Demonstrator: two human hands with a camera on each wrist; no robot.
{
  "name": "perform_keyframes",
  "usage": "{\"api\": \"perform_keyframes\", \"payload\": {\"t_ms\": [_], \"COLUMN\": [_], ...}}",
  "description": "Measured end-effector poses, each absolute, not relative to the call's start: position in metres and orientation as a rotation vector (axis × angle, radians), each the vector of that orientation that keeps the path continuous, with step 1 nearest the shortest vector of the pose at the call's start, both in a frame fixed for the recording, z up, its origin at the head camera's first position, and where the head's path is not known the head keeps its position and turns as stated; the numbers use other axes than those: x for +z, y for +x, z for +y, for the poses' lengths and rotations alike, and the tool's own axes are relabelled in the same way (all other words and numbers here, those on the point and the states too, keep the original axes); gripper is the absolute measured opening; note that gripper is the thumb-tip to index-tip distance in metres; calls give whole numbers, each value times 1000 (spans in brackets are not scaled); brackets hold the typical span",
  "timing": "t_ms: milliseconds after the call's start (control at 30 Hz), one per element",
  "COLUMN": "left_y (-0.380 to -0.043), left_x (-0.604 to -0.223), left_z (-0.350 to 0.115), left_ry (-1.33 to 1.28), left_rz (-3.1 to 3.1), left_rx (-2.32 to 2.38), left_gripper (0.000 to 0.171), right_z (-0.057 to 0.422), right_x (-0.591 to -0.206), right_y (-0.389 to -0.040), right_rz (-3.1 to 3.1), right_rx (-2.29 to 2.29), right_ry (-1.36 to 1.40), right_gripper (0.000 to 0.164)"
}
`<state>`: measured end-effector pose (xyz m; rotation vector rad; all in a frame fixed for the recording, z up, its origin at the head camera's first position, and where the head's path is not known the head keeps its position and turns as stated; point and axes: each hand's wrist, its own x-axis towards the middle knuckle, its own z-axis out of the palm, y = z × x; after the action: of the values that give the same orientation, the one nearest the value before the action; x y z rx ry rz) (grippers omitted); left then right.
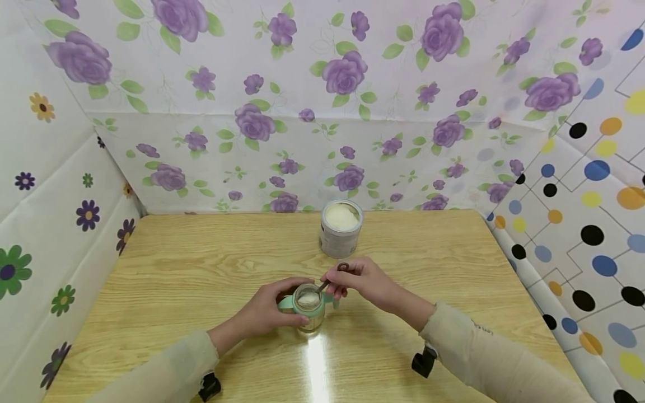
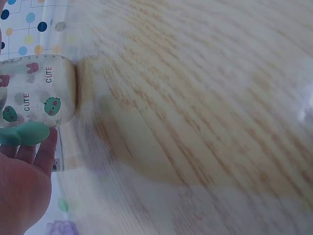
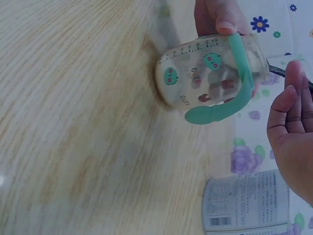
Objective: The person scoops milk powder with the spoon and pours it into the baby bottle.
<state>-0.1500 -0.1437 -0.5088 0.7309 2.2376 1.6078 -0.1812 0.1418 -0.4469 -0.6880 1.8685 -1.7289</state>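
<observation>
A clear baby bottle (image 1: 313,323) with a mint-green collar and two side handles stands uncapped on the table, printed with cartoon figures and the word CUTE. My left hand (image 1: 267,307) grips it from the left, thumb at the front and fingers behind. Between thumb and fingers, my right hand (image 1: 370,282) pinches a dark spoon (image 1: 324,285) with a curled handle end. The spoon slants down into the bottle's mouth, where whitish powder (image 1: 309,299) shows. In the right wrist view the spoon's shaft (image 3: 277,71) enters the mouth; its bowl is hidden.
Behind the hands stands an open tin (image 1: 339,242) of pale powder, near the back of the wooden table (image 1: 201,252). Floral cloth (image 1: 302,157) hangs behind the table, with patterned cloths at both sides. Glare falls on the tabletop in front of the bottle.
</observation>
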Motion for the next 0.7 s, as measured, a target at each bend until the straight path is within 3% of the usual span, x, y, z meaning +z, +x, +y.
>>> {"api": "perform_keyframes", "payload": {"t_ms": [267, 700], "left_y": [-150, -150], "left_x": [-508, -510], "left_z": [-144, -144], "left_ry": [745, 764], "left_rz": [2267, 2262], "left_rx": [1585, 1599], "left_gripper": [72, 72], "right_z": [143, 141], "right_x": [-446, -439], "right_y": [-178, -172], "right_rz": [2013, 2119], "right_rx": [-1592, -1468], "right_ry": [-854, -994], "right_gripper": [24, 22]}}
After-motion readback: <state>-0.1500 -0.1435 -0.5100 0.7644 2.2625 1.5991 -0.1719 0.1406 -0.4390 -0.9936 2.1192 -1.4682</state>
